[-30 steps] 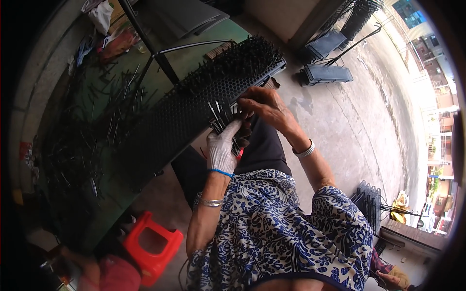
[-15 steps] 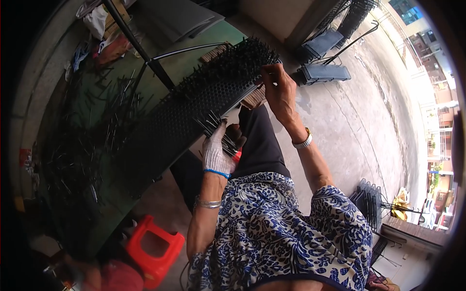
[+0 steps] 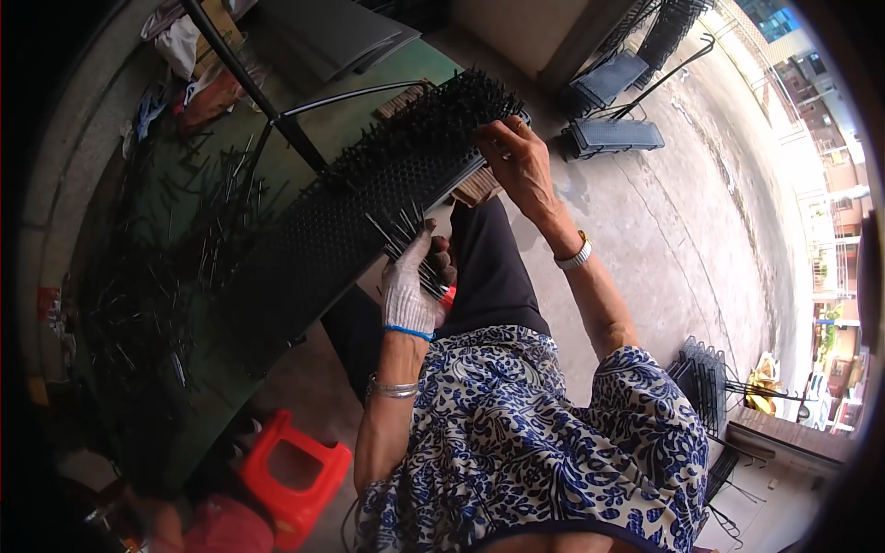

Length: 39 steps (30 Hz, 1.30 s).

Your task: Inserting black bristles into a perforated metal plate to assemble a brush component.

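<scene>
A long black panel full of small holes (image 3: pixel 336 221) lies slantwise on the table before me. Its far end is crowded with upright black pins (image 3: pixel 429 124). My left hand (image 3: pixel 410 300), in a white knit glove with a blue cuff edge, grips a bundle of thin black rods (image 3: pixel 395 230) by the panel's near edge; their tips fan out over the holes. Bare and wearing a wristwatch, my right hand (image 3: pixel 524 166) is at the panel's far right, beside the pins. Its thumb and fingertips are pinched together. What lies between them is too small to make out.
Loose black rods (image 3: pixel 217 221) are strewn over the green tabletop (image 3: pixel 221 405) at left. A black metal pole (image 3: pixel 249 83) rises behind the panel. A red plastic stool (image 3: pixel 327 470) stands lower left, near another person's arm. Black racks (image 3: pixel 613 136) sit on the concrete floor at right.
My right hand has moved slightly left, closer in over the pins at the panel's end. My left hand keeps its hold on the rods, almost in the same place.
</scene>
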### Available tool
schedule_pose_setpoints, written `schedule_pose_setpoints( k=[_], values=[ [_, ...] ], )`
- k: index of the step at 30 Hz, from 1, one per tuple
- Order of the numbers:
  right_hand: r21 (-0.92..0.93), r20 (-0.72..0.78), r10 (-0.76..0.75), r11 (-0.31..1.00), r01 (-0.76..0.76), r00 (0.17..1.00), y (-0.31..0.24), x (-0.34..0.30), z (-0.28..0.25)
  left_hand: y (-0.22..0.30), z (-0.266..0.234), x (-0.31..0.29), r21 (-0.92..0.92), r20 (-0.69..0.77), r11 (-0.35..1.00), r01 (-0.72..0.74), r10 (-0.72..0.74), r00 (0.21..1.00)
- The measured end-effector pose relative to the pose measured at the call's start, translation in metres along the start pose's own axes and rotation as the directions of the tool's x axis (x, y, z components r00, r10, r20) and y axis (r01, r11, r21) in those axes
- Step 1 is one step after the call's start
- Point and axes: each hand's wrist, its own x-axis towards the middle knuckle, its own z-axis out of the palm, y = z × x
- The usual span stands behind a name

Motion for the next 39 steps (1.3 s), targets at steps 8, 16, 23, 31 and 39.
schedule_pose_setpoints(
  k=[8,16,23,31,39],
  values=[
    [-0.122,-0.035,-0.045,0.992,0.04,0.998,0.0,-0.007,0.011,-0.001,0.002,-0.004,0.008,0.05,1.0,-0.024,0.023,0.998],
    [0.315,0.357,0.197,0.895,-0.316,0.913,-0.026,-0.025,0.001,0.0,0.01,-0.016,0.143,0.003,0.987,-0.067,0.067,0.998],
    [0.395,0.557,0.122,0.831,-0.391,0.822,-0.049,-0.032,-0.004,-0.001,0.01,-0.019,0.209,0.01,0.971,-0.118,0.118,0.993],
    [0.436,0.648,0.235,0.665,-0.606,0.724,-0.052,-0.021,-0.004,0.007,0.011,-0.028,0.309,0.075,0.935,-0.172,0.156,0.985],
    [0.497,0.691,0.158,0.606,-0.621,0.706,-0.051,-0.015,-0.007,0.014,0.008,-0.026,0.323,0.066,0.938,-0.125,0.109,0.992]
  ],
)
